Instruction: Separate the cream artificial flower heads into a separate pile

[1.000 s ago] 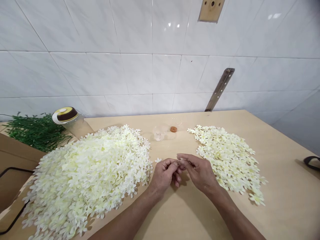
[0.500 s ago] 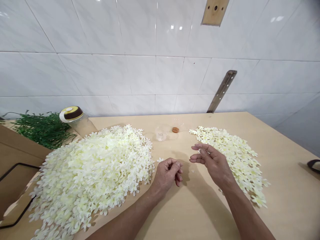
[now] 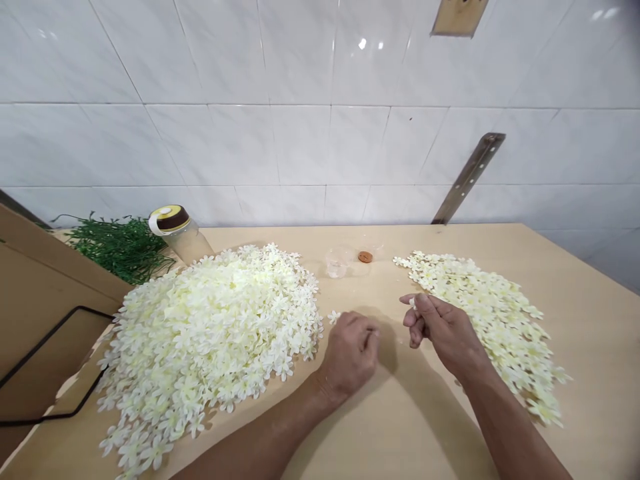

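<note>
My left hand (image 3: 351, 353) is closed in the middle of the table, knuckles up, thumb against the curled fingers; anything inside it is hidden. A single white artificial flower (image 3: 333, 317) lies just beyond its knuckles. To the right, my right hand (image 3: 445, 330) pinches a small white piece (image 3: 413, 303) between thumb and index finger, the other fingers curled below. Its kind is too small to make out. Left of my hands spreads a large heap of white artificial flowers (image 3: 215, 327). Beside and behind my right hand lies a flatter spread of yellowish-white flowers (image 3: 493, 300).
Behind my hands stand a clear plastic cup (image 3: 337, 263) and a round brown piece (image 3: 365, 257). A bottle with a brown-yellow lid (image 3: 185, 237), green artificial foliage (image 3: 117, 247) and a cardboard box (image 3: 60, 293) are at left. The tiled wall (image 3: 300, 147) closes the back.
The view has swung a little left. My left hand has turned knuckles up. The right hand's lower fingers have curled in, and the white piece now shows between thumb and index finger.
</note>
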{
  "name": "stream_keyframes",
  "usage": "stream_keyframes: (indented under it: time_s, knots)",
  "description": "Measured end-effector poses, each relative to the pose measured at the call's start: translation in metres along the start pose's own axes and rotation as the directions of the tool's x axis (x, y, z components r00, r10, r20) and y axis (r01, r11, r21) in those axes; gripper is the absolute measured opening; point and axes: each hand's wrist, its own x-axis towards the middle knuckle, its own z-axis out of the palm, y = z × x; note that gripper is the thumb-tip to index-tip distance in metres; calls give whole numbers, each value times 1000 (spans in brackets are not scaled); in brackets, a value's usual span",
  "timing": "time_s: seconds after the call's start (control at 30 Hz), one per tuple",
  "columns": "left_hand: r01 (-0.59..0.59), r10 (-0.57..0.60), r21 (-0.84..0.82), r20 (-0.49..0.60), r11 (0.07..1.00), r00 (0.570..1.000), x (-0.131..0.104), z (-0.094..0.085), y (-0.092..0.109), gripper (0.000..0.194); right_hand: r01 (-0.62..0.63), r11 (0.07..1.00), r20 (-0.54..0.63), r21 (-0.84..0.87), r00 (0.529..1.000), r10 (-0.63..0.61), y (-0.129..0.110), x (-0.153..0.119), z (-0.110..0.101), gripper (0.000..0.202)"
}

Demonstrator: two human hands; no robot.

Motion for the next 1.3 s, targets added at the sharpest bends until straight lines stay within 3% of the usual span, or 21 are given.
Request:
stream_keyframes:
  time_s: [0.1, 0.2, 0.3, 0.4, 0.5, 0.6, 0.7, 0.8, 1.03, 1.3]
  knots:
    - [87, -37, 198, -243, 976, 969, 11, -9, -12, 17, 37, 999, 10, -7, 999, -37, -1, 0, 1, 45]
    - [3, 74, 230, -329, 973, 942, 13, -14, -8, 22, 40, 998, -2, -38, 999, -40, -2, 1, 1, 53]
    - [-144, 169, 121, -224, 982, 960, 5, -10, 5, 24, 28, 999, -30, -47, 999, -29, -2, 0, 0, 48]
    - [-163, 161, -11, -133, 986, 978, -4, -2, 12, 28, 18, 994, -42, -109, 999, -23, 0, 0, 0, 43]
    - [-88, 78, -100, -107, 991, 991, -8, 4, 11, 27, 49, 983, -52, -180, 997, -59, 4, -2, 5, 44]
    - [57, -79, -198, -103, 978, 992, -6, 7, 8, 20, 117, 967, -32, -227, 991, -128, 10, -4, 13, 43]
    - [272, -291, -359, -1, 893, 957, -3, 9, 7, 16, 167, 945, 59, -280, 986, -157, 14, -7, 22, 44]
    - [409, -399, -476, 126, 779, 908, -2, 11, 8, 23, 177, 912, 94, -369, 984, -153, 15, -10, 27, 43]
    - [479, -443, -550, 209, 684, 872, 0, 8, 10, 33, 250, 728, 70, -638, 961, -269, 3, -11, 23, 37]
    - [520, -421, -694, 330, 498, 845, 9, 4, 5, 40, 347, 777, 204, -525, 938, -281, 14, -10, 26, 37]
